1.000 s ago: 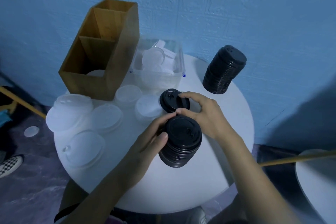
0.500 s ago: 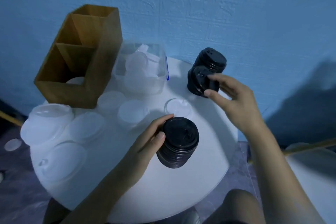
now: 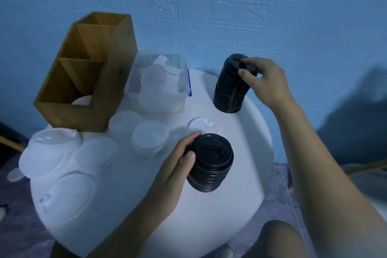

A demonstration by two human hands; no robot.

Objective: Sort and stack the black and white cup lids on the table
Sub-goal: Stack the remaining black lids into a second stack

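Atop the far stack (image 3: 229,92), fingers (image 3: 244,73) of the right hand (image 3: 266,81) now pinch the lid (image 3: 235,59), seemingly seated.

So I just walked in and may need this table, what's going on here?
A person is sorting cup lids at a round white table. The right hand pinches a black lid atop the far black stack, while the left hand holds the near black stack. The white lids lie spread over the table's left side, near a wooden organizer and a clear tub.
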